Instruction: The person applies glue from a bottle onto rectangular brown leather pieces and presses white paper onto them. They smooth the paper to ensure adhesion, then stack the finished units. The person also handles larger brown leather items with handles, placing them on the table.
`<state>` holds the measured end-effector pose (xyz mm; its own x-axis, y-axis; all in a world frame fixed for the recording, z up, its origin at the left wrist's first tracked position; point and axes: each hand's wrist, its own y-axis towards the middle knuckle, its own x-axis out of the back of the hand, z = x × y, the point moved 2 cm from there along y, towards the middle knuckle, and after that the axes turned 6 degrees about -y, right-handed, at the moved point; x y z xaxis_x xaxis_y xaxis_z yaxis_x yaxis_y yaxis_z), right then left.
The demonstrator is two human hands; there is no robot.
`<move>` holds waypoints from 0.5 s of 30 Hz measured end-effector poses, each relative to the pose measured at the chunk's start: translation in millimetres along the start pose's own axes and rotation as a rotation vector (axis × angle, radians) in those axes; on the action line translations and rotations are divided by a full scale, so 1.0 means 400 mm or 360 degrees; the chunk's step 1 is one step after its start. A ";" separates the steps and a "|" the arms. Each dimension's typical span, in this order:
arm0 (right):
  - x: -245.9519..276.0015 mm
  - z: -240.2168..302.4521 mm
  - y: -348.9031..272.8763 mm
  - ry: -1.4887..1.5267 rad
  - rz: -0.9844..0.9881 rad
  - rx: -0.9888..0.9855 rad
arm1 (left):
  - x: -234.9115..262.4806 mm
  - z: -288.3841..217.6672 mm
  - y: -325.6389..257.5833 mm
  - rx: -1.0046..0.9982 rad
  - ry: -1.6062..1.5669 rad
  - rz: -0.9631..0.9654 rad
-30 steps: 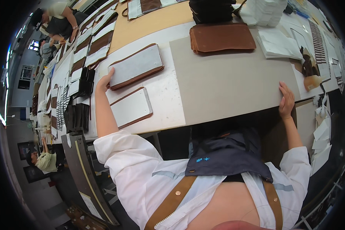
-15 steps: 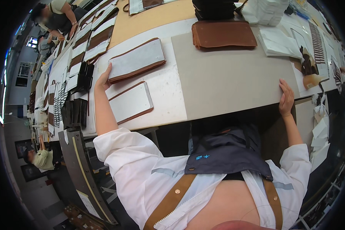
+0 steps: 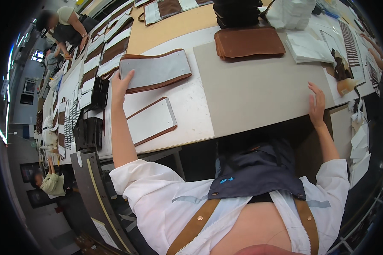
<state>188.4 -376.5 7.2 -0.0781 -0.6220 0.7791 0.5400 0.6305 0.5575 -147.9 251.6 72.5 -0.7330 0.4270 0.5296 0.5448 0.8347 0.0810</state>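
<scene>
My left hand [image 3: 121, 84] is closed on the left end of a brown leather panel piece with a pale grey backing [image 3: 157, 68]. The thumb lies on top and the fingers are hidden underneath. The piece bows slightly; whether it is one layer or several I cannot tell. Nearer to me lies a similar pale-backed, brown-edged piece [image 3: 154, 123] on the white tabletop. My right hand [image 3: 316, 104] holds nothing, its fingers apart, by the front right edge of the grey board [image 3: 259, 95]. A stack of brown leather pieces [image 3: 250, 43] sits at the back of that board.
Black stacked pieces [image 3: 88, 132] stand at the left, beside rows of brown-and-white striped panels [image 3: 115, 44]. Folded white material [image 3: 310, 47] and a black stack [image 3: 237, 12] are at the back. A person [image 3: 68, 27] works at the far left; other arms [image 3: 373, 51] show at the far right.
My left hand has shifted its grip, thumb now over the top of the pale-backed piece, which has bent and moved slightly to the right. My right hand's fingers have lifted and curled a little.
</scene>
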 end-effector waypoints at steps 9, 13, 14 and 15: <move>-0.245 0.402 0.231 0.1162 0.0593 -0.0075 | -0.046 -0.623 -0.108 -0.0915 0.0770 0.0219; -0.349 0.544 0.258 0.2111 0.0754 -0.0502 | -0.025 -0.799 -0.201 -0.0953 0.0643 0.0409; -0.353 0.571 0.257 0.2269 0.0661 -0.0516 | -0.012 -0.809 -0.203 -0.1029 0.0502 0.0473; -0.352 0.590 0.253 0.2425 0.0558 -0.0527 | -0.002 -0.823 -0.222 -0.0927 0.0417 0.0483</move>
<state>56.3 -115.3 21.5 0.8454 -0.4641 -0.2646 0.5159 0.8378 0.1788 -61.5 62.6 342.8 -0.4318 0.4526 0.7802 0.8926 0.3388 0.2975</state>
